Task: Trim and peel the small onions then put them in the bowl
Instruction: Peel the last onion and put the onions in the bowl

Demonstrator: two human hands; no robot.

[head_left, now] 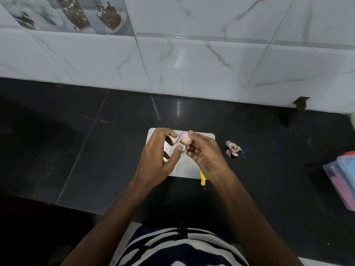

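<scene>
Right hand pinches a small, half-peeled pink-white onion; left hand spread open beside it.

We see the right hand pinching a small onion between thumb and fingertips above a pale cutting board on the dark countertop; the left hand is spread just beside it, index fingertip at the onion's left side. A yellow handle sticks out from under the right wrist at the board's near edge. A small heap of peels lies right of the board, and a clear plastic box sits at the far right edge.
</scene>
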